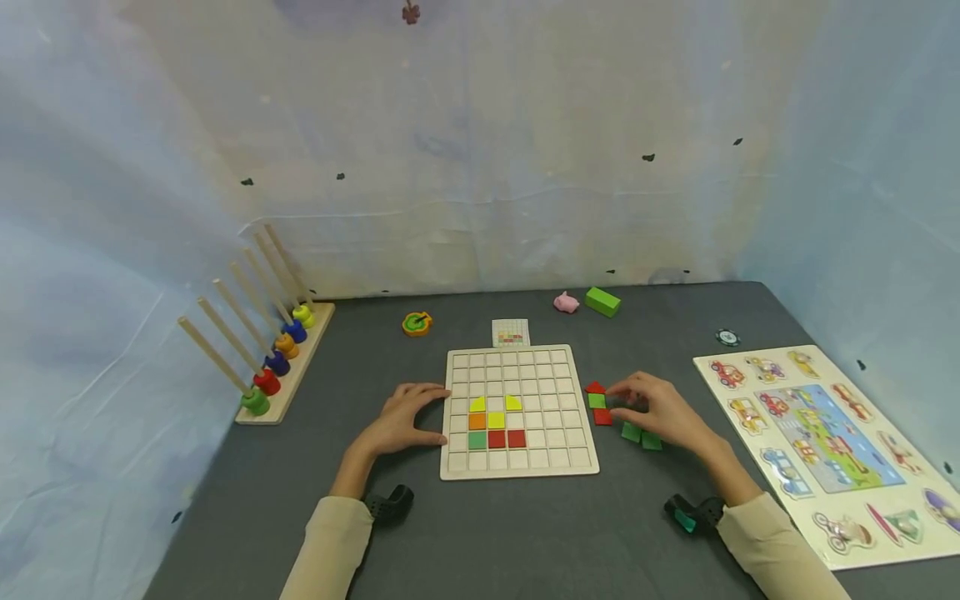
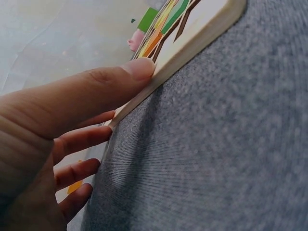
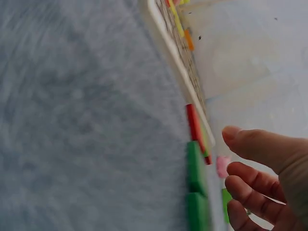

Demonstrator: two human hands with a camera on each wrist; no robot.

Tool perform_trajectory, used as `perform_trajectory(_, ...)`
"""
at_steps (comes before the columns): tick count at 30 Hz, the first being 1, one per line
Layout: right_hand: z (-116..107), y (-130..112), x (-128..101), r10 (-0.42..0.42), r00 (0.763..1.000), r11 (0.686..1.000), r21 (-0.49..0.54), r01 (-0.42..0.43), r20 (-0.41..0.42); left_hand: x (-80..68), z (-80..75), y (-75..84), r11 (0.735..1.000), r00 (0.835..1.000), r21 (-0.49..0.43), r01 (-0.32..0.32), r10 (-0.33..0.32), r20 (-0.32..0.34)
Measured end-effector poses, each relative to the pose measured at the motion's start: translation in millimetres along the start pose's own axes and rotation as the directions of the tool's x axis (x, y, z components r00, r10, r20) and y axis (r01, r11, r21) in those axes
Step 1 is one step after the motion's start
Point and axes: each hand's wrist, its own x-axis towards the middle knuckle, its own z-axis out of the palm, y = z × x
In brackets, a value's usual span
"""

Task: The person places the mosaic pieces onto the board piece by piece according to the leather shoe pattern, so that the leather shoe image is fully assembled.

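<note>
A white grid board lies at the middle of the grey table, with yellow, orange, green and red tiles set in its lower left cells. My left hand rests against the board's left edge; in the left wrist view its thumb presses the board's rim and the fingers lie straight. My right hand hovers over loose tiles right of the board: a red triangle, a green square, a red square and two green tiles. Its relaxed fingers hold nothing.
A wooden peg rack with coloured rings stands at the left. A pattern card, a round green-orange toy, a pink pig and a green block lie behind the board. A vehicle puzzle lies at the right.
</note>
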Motion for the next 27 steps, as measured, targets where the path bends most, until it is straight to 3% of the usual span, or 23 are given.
perform_trajectory(5, 12, 10, 4, 0.012, 1.0, 1.0, 0.011, -0.012, -0.005, -0.9, 1.0, -0.4, 1.0, 1.0, -0.009, -0.007, 0.007, -0.002)
perform_trajectory(16, 30, -4, 22, 0.219, 0.976, 0.972, -0.08, -0.219, -0.011, -1.1, -0.7, 2.0, 1.0, 1.0, -0.001, -0.004, 0.004, 0.003)
perform_trajectory(27, 25, -8, 23, 0.275, 0.96, 0.959, -0.076, -0.271, 0.046, -1.8, -1.4, 1.5, 1.0, 1.0, -0.006, -0.006, 0.006, -0.003)
